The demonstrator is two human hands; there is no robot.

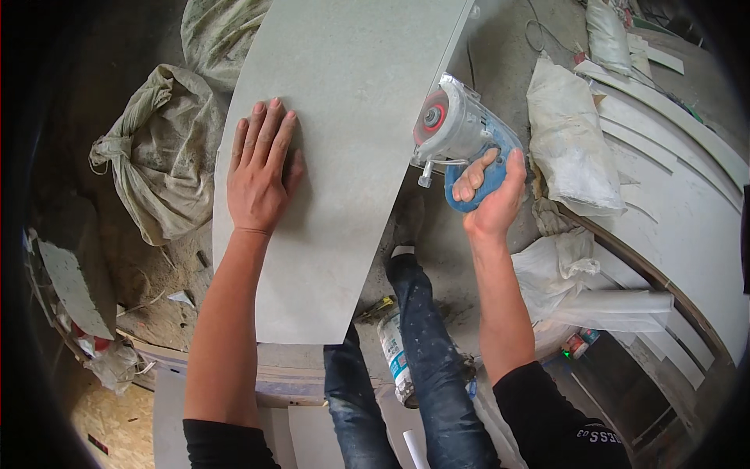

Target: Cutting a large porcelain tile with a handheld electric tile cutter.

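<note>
A large pale grey tile slab (344, 94) stretches from the top of the view down towards my legs. My left hand (263, 168) lies flat on it near its left edge, fingers stretched out and holding nothing. In my right hand (498, 187) is a blue-handled handheld tile cutter (457, 121), my fingers wrapped round its loop handle. Its red-centred round blade faces the slab's right edge. Whether the blade touches the slab or spins, I cannot tell.
Tied dusty sacks (176, 148) lie left of the slab. At right are a stuffed white sack (570, 133), curved white offcuts (664, 156) and a clear plastic roll (617, 309). A white bucket (396, 352) stands between my legs. A broken slab piece (78, 289) leans at far left.
</note>
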